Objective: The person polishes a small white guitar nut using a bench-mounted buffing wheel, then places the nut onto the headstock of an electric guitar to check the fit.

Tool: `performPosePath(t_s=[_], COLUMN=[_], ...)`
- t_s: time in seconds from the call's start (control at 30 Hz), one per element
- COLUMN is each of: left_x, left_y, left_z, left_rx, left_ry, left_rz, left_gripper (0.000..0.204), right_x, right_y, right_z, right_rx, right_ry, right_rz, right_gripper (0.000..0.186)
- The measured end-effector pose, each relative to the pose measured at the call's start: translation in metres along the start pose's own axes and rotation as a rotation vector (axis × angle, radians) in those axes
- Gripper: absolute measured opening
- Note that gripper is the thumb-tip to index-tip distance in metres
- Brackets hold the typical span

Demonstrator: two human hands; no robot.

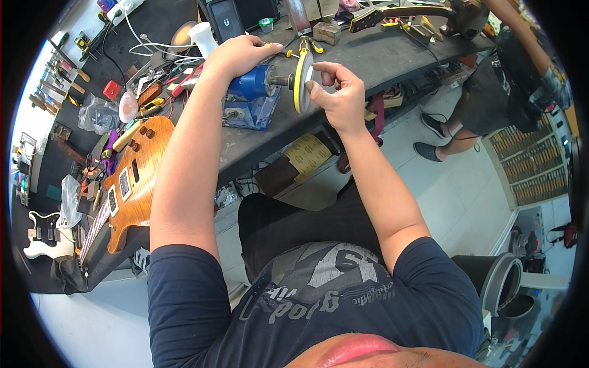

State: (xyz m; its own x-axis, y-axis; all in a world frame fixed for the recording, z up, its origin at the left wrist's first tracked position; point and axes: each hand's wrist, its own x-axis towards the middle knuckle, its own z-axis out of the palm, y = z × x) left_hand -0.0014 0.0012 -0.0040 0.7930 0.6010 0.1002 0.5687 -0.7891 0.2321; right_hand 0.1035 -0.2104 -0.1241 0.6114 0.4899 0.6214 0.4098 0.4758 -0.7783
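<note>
My left hand (242, 56) reaches over a blue motor (250, 83) on a blue base (257, 113), its fingers curled around something small that I cannot make out. A disc (301, 95) with a yellow rim stands upright on the motor's shaft (281, 80). My right hand (340, 98) is pinched on a small pale piece (310, 72) at the disc's right face, with thumb and fingertips close against the disc. Behind the disc lie yellow-handled tools (305, 46). A white cylindrical object (202, 40) stands left of my left hand.
An amber guitar (132, 178) and a white guitar (43, 242) lie on the cluttered dark bench (380, 61) at left, among cables, bags and tools. A guitar neck (392, 13) extends along the back. Another person's leg (460, 141) is at right. A dark cylindrical bin (491, 282) is lower right.
</note>
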Motion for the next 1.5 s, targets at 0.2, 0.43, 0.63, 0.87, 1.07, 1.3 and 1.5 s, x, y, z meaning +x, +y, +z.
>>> performPosePath(t_s=[0.2,0.43,0.63,0.87,1.07,1.3,1.5], left_x=[0.000,0.000,0.001,0.000,0.000,0.000,0.000], left_y=[0.000,0.000,-0.001,-0.002,0.000,-0.002,-0.002], left_z=[-0.001,0.001,0.001,0.002,0.001,0.002,0.003], left_rx=[0.004,0.013,0.021,-0.020,-0.022,-0.017,-0.022], left_ry=[-0.003,0.016,0.014,0.029,0.022,0.019,0.041], left_rz=[0.008,0.011,0.013,0.035,0.024,0.027,0.020], left_gripper=[0.078,0.078,0.077,0.078,0.077,0.077,0.076], right_x=[0.003,0.008,0.013,0.004,-0.008,-0.026,-0.042], right_y=[0.002,0.005,0.012,0.008,0.003,-0.013,-0.020], right_z=[0.000,0.000,0.000,-0.001,-0.002,0.002,0.003], right_rx=[0.004,-0.002,0.001,0.022,-0.032,-0.029,-0.007], right_ry=[0.036,0.037,0.049,0.032,-0.004,-0.012,-0.040], right_rz=[0.032,0.002,0.025,0.050,0.018,0.045,0.033], right_gripper=[0.040,0.037,0.037,0.044,0.041,0.042,0.042])
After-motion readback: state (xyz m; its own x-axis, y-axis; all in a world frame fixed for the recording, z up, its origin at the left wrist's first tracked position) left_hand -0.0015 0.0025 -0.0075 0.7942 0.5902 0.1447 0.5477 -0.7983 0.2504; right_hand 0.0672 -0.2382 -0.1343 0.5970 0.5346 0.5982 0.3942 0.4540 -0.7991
